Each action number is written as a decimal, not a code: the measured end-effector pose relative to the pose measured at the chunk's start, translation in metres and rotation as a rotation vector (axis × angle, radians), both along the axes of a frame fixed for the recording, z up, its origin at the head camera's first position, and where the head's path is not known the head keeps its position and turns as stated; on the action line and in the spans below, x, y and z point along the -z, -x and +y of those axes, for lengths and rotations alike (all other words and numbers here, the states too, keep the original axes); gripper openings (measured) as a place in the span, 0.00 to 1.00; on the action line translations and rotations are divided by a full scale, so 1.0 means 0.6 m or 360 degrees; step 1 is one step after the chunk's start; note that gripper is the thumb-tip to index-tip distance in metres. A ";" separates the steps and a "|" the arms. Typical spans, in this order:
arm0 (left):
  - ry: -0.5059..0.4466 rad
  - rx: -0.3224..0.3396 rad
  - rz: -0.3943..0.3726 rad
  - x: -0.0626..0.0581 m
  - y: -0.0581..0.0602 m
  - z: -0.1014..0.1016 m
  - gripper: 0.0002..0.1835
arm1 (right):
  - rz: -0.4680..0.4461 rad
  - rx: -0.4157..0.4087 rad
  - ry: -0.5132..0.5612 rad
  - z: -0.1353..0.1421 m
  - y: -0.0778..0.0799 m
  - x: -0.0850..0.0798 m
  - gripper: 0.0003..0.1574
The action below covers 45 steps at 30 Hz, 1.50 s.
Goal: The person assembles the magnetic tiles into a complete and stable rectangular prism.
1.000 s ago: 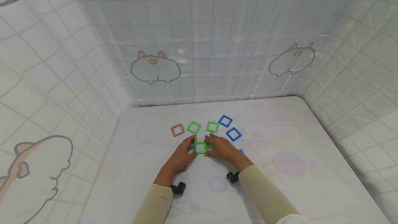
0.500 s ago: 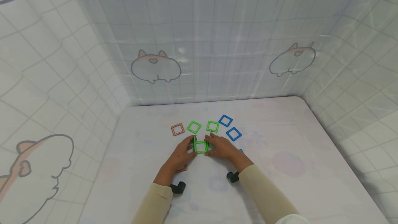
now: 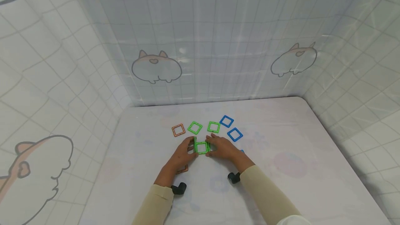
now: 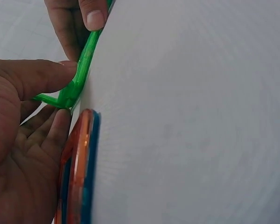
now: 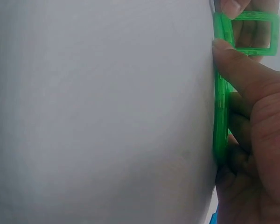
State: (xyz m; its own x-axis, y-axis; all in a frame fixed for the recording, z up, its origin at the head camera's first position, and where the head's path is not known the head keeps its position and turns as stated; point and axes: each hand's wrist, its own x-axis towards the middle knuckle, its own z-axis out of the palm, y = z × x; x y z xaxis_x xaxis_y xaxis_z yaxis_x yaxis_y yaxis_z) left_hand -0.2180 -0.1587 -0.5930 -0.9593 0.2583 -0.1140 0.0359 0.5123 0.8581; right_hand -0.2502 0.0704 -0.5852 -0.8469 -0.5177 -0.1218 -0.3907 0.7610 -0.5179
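Where the left hand (image 3: 182,153) pinches it, one green frame (image 5: 275,33) stands upright.

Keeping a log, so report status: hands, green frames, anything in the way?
Left hand, right hand holding green frames. Left frame standing upright. Orange frame near left hand, seemingly clear.

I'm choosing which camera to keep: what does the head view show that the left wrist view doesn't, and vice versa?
Only the head view: two loose green frames, a far orange frame, two blue frames, both sleeves and the cartoon outlines on the backdrop.

Only the left wrist view: a blue edge running along the near orange frame.

Both: the left hand and right hand gripping the held green frames, and that near orange frame, partly hidden by the left arm in the head view.
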 end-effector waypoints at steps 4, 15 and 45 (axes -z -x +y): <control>-0.0002 -0.0011 -0.0009 0.004 0.001 -0.002 0.41 | -0.0009 -0.0010 -0.0010 -0.001 0.001 0.000 0.46; -0.0054 0.0057 0.0020 0.014 0.005 -0.010 0.43 | 0.0007 -0.0161 -0.0211 -0.004 0.019 -0.021 0.46; -0.0020 0.0046 0.0007 0.011 0.006 -0.009 0.41 | 0.0081 0.0101 -0.0212 0.010 0.120 -0.042 0.44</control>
